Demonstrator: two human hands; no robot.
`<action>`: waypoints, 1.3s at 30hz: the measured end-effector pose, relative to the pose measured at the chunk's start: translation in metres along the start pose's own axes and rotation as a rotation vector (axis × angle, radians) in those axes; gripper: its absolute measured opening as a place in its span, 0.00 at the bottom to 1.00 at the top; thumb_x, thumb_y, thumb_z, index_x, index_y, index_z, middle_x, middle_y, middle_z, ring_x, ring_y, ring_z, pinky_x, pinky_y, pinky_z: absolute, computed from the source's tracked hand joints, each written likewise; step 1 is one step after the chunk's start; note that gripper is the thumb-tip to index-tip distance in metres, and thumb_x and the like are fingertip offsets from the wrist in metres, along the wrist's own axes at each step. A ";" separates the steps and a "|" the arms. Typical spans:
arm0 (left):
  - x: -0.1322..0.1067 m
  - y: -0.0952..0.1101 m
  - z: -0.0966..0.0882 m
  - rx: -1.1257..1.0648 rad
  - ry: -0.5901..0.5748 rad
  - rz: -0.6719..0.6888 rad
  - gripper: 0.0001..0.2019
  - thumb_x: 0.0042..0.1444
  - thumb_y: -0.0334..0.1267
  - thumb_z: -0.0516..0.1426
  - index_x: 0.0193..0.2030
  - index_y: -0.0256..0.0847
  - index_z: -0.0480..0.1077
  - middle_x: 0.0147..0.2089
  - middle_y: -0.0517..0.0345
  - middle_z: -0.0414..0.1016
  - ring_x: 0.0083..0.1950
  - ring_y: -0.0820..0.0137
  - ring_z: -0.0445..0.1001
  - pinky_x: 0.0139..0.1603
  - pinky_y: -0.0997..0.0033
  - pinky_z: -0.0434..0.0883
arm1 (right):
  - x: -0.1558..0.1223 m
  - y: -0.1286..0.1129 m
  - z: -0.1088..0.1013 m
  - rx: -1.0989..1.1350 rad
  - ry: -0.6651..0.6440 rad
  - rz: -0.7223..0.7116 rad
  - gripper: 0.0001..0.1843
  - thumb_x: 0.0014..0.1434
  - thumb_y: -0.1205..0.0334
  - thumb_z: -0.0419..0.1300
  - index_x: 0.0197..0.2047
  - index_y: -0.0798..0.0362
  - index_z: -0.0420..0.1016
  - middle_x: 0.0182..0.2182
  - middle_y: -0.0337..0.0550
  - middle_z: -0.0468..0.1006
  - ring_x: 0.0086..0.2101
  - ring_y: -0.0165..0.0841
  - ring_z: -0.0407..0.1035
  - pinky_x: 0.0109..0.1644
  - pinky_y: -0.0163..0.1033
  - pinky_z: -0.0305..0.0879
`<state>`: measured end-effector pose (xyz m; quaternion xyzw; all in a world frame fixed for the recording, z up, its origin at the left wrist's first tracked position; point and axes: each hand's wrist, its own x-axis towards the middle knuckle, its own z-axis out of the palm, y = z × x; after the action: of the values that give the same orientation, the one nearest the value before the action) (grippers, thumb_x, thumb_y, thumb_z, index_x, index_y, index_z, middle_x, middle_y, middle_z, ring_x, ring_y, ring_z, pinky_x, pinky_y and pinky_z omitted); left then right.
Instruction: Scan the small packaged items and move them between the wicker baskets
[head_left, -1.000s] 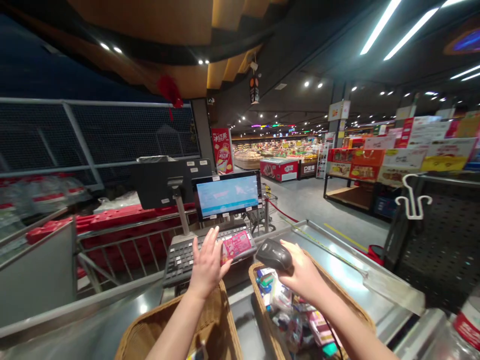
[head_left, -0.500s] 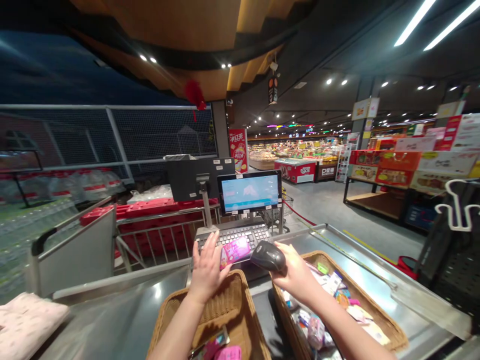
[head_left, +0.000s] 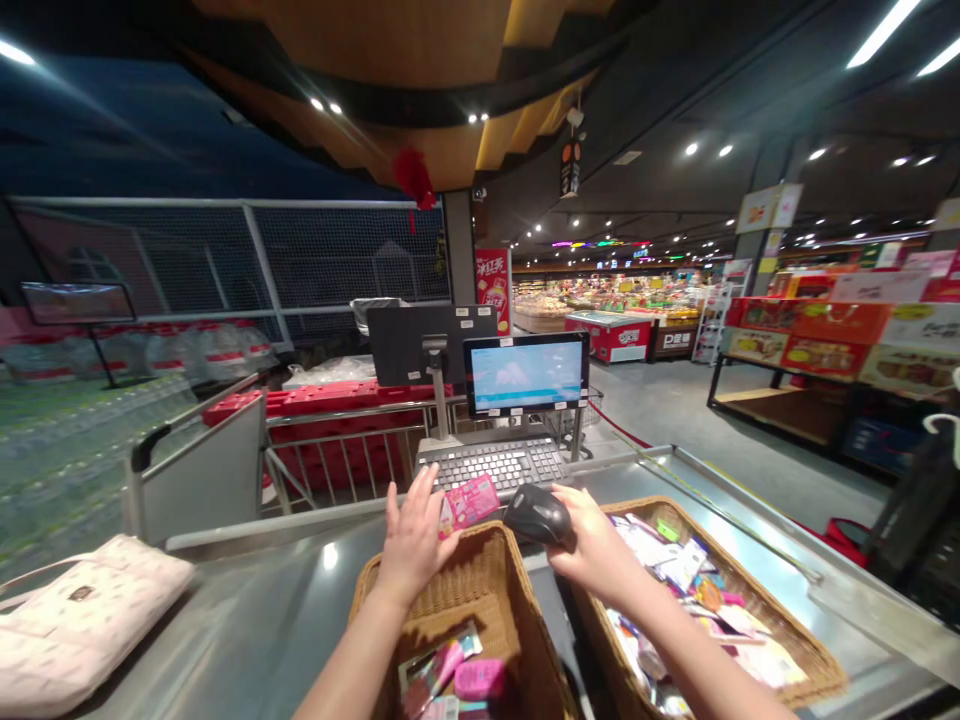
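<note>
My left hand (head_left: 414, 535) grips a small flat pink packet (head_left: 469, 504) at its left end, with some fingers raised. In my right hand (head_left: 596, 540) is a black handheld barcode scanner (head_left: 537, 514), its head turned toward the packet and close to it. Below my left hand stands a wicker basket (head_left: 517, 625) with a few small packs at the bottom, among them a pink pack (head_left: 481, 679). Under my right forearm a second wicker basket (head_left: 806, 655) is filled with many small packaged goods (head_left: 684, 565).
Behind the hands are a keyboard (head_left: 495, 467) and a lit monitor (head_left: 529, 376) on a stand. A pale pink handbag (head_left: 97, 620) lies on the metal counter (head_left: 262, 600) at left. Beyond the counter are a metal railing (head_left: 352, 455) and stacked goods on a display table (head_left: 832, 330).
The purple-pink glow on the packet is gone. My view has turned slightly left, bringing more of the handbag into sight. Both hands keep their holds.
</note>
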<state>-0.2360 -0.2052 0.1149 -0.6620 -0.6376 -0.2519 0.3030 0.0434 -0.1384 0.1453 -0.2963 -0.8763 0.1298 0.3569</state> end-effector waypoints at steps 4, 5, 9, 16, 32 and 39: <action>-0.016 -0.007 -0.004 -0.002 -0.055 -0.013 0.16 0.54 0.41 0.60 0.48 0.40 0.70 0.71 0.41 0.58 0.71 0.52 0.58 0.73 0.39 0.38 | -0.001 -0.004 0.011 0.004 -0.024 0.012 0.22 0.44 0.70 0.59 0.44 0.51 0.78 0.51 0.49 0.78 0.57 0.48 0.65 0.62 0.55 0.60; -0.021 -0.009 -0.004 -0.004 -0.070 -0.017 0.16 0.53 0.41 0.60 0.48 0.40 0.70 0.71 0.41 0.58 0.71 0.52 0.58 0.73 0.39 0.38 | -0.001 -0.005 0.014 0.002 -0.036 0.015 0.23 0.44 0.70 0.59 0.45 0.51 0.78 0.51 0.49 0.78 0.57 0.48 0.65 0.63 0.55 0.59; -0.044 -0.015 -0.004 -0.018 -0.137 -0.015 0.16 0.52 0.40 0.61 0.47 0.41 0.70 0.70 0.41 0.60 0.70 0.51 0.59 0.73 0.39 0.40 | -0.003 -0.010 0.026 0.012 -0.103 0.019 0.24 0.44 0.70 0.60 0.46 0.50 0.79 0.50 0.48 0.78 0.59 0.49 0.63 0.64 0.57 0.56; -0.085 -0.023 0.000 -0.056 -0.345 -0.015 0.17 0.52 0.43 0.60 0.47 0.40 0.70 0.71 0.40 0.59 0.71 0.51 0.57 0.72 0.37 0.43 | -0.004 -0.021 0.045 0.049 -0.194 0.056 0.21 0.45 0.70 0.60 0.44 0.50 0.79 0.50 0.49 0.78 0.59 0.50 0.63 0.65 0.60 0.53; -0.134 -0.019 0.007 -0.219 -0.842 0.083 0.32 0.49 0.50 0.60 0.58 0.33 0.68 0.70 0.35 0.58 0.73 0.53 0.52 0.74 0.44 0.38 | -0.023 -0.040 0.083 0.117 -0.357 0.088 0.21 0.43 0.70 0.59 0.44 0.52 0.78 0.49 0.51 0.79 0.56 0.50 0.67 0.66 0.63 0.50; -0.141 -0.013 0.013 -0.231 -1.097 0.182 0.38 0.43 0.51 0.64 0.60 0.34 0.68 0.68 0.32 0.61 0.71 0.46 0.56 0.73 0.41 0.37 | -0.032 -0.042 0.093 0.161 -0.406 0.096 0.20 0.46 0.66 0.63 0.45 0.53 0.79 0.49 0.53 0.79 0.58 0.52 0.65 0.67 0.61 0.51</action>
<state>-0.2578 -0.2937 0.0053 -0.7772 -0.6101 0.0881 -0.1264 -0.0220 -0.1922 0.0799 -0.2759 -0.9020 0.2730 0.1891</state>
